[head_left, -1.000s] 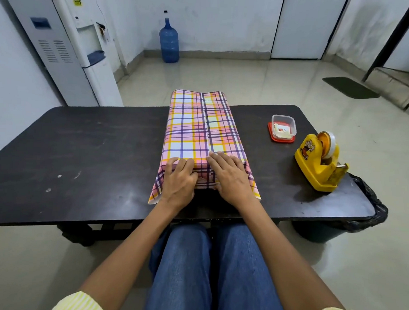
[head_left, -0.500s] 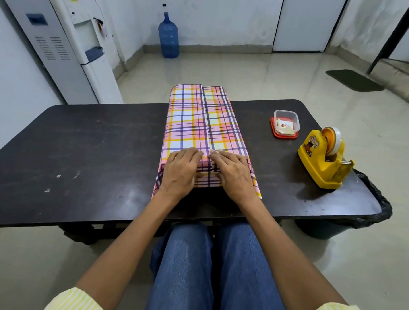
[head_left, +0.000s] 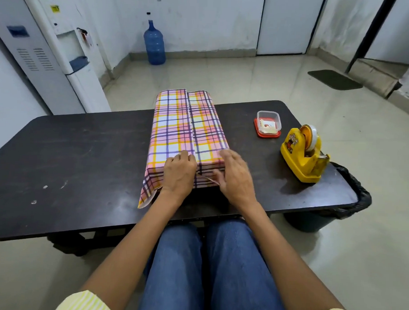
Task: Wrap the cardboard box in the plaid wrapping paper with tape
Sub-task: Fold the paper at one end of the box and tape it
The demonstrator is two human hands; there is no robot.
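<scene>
Near-end fold in hand. Plaid paper [head_left: 188, 128] already round the box, seam running down the top; no cardboard showing. Parcel lying lengthways at mid table [head_left: 83, 155], near end close to the front edge.

Left hand [head_left: 179, 173] laid flat on the near end, fingers together, pressing the top flap down over the edge. Right hand [head_left: 237, 177] at the near right corner, blurred; fingers draped over the corner, thumb down by a thin paper edge. Pinching or only pushing: cannot tell. Left side flap [head_left: 147, 194] sticking out loose onto the table, not yet folded.

To do it well:
- Keep the left palm down so the top flap does not spring up.
- Push the right side flap in tight against the box end and crease hard at the corner.
- Do the same on the loose left flap before going for tape.
- Hold the fold with one hand only when reaching; the tape dispenser [head_left: 303, 153] sits well off to the right.
- Risk, as judged: slack corners and a crooked fold.

Counts: two hands, one wrapped box, one tape dispenser, one small plastic tub [head_left: 269, 123] on a red lid, one table, one bin [head_left: 343, 203] with a black bag, one water bottle [head_left: 154, 44], one water cooler [head_left: 63, 57], one floor mat [head_left: 334, 79].
</scene>
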